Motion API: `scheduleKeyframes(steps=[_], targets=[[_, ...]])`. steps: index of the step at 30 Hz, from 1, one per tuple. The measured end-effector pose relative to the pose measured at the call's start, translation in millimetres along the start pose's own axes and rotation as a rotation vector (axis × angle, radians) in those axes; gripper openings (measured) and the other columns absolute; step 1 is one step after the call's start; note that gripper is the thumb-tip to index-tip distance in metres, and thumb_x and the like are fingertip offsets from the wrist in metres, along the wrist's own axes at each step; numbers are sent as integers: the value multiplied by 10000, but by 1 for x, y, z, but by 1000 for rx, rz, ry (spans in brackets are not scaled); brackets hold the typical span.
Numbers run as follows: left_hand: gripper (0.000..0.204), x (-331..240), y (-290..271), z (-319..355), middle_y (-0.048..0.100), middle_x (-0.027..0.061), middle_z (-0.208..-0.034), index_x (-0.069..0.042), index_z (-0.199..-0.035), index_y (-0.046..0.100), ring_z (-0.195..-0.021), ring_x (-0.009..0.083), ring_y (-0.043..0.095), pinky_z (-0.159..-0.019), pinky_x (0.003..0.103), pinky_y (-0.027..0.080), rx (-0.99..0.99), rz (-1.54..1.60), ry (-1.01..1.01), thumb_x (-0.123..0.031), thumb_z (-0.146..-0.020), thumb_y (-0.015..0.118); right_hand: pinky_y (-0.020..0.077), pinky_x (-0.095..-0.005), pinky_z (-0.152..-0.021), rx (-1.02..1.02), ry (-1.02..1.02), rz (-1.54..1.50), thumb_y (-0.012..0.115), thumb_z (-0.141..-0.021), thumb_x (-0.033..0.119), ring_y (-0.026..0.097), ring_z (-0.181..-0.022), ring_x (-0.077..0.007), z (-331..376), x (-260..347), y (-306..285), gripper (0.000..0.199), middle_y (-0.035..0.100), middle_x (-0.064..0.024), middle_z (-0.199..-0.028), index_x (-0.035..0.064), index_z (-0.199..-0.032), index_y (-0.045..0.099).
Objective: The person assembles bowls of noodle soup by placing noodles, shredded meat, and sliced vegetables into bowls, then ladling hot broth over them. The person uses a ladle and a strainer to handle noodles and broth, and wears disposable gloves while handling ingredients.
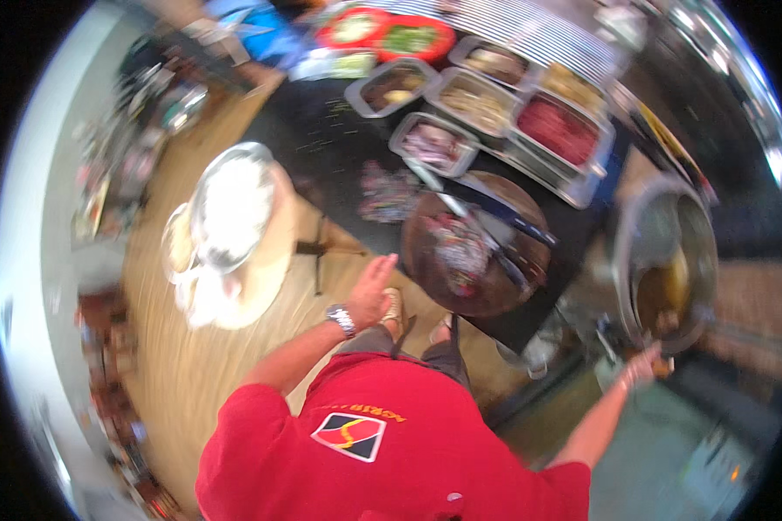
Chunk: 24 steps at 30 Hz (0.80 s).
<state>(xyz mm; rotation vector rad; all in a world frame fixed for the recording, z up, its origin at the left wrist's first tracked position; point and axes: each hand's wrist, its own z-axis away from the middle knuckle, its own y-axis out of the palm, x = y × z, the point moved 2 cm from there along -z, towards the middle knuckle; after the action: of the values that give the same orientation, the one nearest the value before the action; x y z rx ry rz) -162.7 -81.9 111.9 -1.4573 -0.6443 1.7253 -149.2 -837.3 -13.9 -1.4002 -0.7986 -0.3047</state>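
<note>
At about nine o'clock a round tray (232,208) heaped with something white rests on a pale round stand on the wooden floor. Just right of it, near the centre, the left hand (372,291) hangs flat and open, fingers stretched, a metal wristwatch (342,319) on the wrist; its grip holds nothing and touches nothing, and it hovers near the edge of the dark surface (321,130).

On that surface, right of centre, lies a round wooden chopping board (478,252) carrying a heap of chopped reddish food and a long knife (495,234), with more scraps beside it. From twelve to two o'clock stand steel trays (460,104) of prepared food, one full of red mince, plus two red-rimmed bowls.

At three o'clock a large steel pot (669,260) sits with brownish liquid and some pieces inside. The right hand (641,365) reaches to its near rim at about four o'clock; motion blur hides the fingers, so I cannot tell how far that grip is closed or whether it has hold of the rim or of something small.

Judging from this, working at the pot goes best with the hand kept on the outer rim, clear of the liquid, and the body square to the pot; the free left hand could steady against the surface edge, away from the knife.
</note>
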Motion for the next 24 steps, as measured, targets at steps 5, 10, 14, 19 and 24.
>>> scheduleKeyframes(steps=[5, 10, 14, 19, 24], targets=[[896, 10, -3, 34, 440, 258, -1482, -79, -1622, 254, -1297, 433, 528, -1069, 454, 490, -32, 62, -131, -14, -812, 631, 560, -394, -782, -54, -193, 163, 673, -989, 319, 657, -870, -277, -8, 31, -14, 436, 669, -126, -1069, 28, -1301, 582], [881, 10, -11, 47, 473, 246, -1451, -78, -1628, 240, -1258, 412, 551, -1033, 431, 515, 58, 204, -36, -35, -829, 607, 535, -329, -692, -259, -611, 123, 619, -1024, 241, 625, -771, -227, 62, 81, -65, 300, 637, -64, -924, 16, -1221, 599], [801, 4, -34, 49, 508, 246, -1424, -48, -1607, 291, -1284, 399, 542, -1090, 431, 465, 70, 366, 129, -100, -877, 618, 516, -292, -589, 389, -471, -183, 616, -1045, 258, 593, -659, -167, 221, 197, -100, 246, 600, -23, -825, 35, -1151, 608], [876, -2, -84, 73, 509, 219, -1453, -29, -1587, 331, -1333, 350, 521, -1138, 425, 417, 70, 615, 365, -455, -941, 742, 562, -316, -567, 1105, -500, -481, 631, -1039, 251, 598, -615, -123, 506, 353, -109, 207, 595, -17, -781, 64, -958, 594], [568, 41, -134, 131, 620, 85, -1278, -58, -1481, 470, -1156, 171, 599, -993, 352, 508, -46, 1025, 209, -282, -1009, 695, 537, -276, -640, 1730, -680, -592, 643, -1025, 181, 636, -715, -85, 749, 420, -121, 175, 637, -8, -813, 39, -924, 656]])
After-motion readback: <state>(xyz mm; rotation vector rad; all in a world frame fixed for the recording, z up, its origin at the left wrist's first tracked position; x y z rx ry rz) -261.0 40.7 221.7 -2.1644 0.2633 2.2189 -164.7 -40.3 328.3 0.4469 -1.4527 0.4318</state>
